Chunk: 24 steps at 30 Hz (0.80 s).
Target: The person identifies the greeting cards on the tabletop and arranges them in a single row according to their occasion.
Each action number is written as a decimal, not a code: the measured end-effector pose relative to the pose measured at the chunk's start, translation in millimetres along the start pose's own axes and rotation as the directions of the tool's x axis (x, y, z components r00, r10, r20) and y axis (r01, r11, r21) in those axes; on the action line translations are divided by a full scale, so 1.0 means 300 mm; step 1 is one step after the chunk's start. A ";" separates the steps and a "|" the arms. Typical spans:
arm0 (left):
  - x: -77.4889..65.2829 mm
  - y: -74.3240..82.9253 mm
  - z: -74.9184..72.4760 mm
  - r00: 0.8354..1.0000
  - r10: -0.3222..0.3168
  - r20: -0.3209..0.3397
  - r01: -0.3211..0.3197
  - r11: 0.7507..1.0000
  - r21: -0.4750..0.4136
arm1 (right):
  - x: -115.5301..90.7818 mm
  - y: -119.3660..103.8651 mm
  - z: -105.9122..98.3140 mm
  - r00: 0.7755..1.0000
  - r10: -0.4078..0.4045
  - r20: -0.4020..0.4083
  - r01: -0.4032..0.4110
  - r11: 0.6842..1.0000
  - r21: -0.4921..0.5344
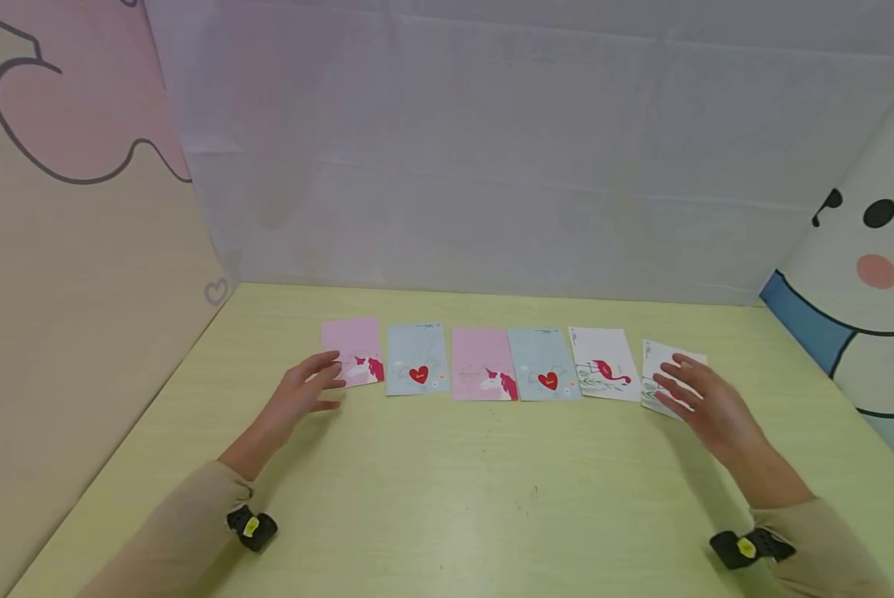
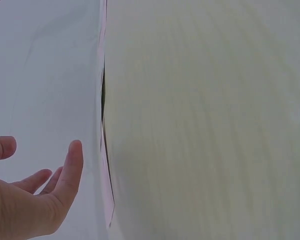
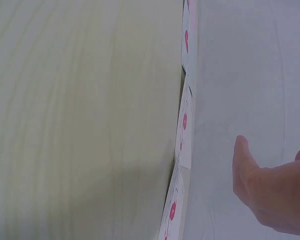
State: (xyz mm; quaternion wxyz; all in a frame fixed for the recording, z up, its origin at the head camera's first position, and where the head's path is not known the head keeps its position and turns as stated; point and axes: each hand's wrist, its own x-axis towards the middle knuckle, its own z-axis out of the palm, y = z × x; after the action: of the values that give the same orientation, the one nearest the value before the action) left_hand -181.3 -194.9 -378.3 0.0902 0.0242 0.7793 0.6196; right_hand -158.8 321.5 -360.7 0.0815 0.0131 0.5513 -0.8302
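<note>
Several cards lie in a row along the far part of the table. My left hand (image 1: 302, 389), its fingers loosely spread, hovers by the leftmost pink unicorn card (image 1: 350, 339) and holds nothing. To the right come a light blue heart card (image 1: 417, 353), another pink unicorn card (image 1: 480, 357), a second blue heart card (image 1: 544, 357) touching it, and a white flamingo card (image 1: 604, 357). Above the rightmost white card (image 1: 655, 357), which lies tilted, my right hand (image 1: 704, 407) is spread with nothing in it and hides part of the print.
The pale yellow-green table (image 1: 447, 498) ends at a white sheet wall (image 1: 492, 166) behind the cards. A printed panel with a pink shape (image 1: 81, 124) stands at the left, one with a cartoon face (image 1: 881, 266) at the right. Each wrist wears a black strap device (image 1: 252, 529).
</note>
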 end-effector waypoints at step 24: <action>0.074 0.023 0.177 0.994 -0.024 0.111 0.033 0.996 -0.080 | 0.080 0.083 0.169 0.980 0.171 0.103 -0.166 0.985 -0.056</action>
State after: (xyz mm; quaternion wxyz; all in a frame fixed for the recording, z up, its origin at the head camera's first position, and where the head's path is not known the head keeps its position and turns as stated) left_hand -194.6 -138.9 -385.5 0.1427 0.0435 0.7476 0.6472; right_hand -175.3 262.7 -366.3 0.1811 0.0132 0.5626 -0.8065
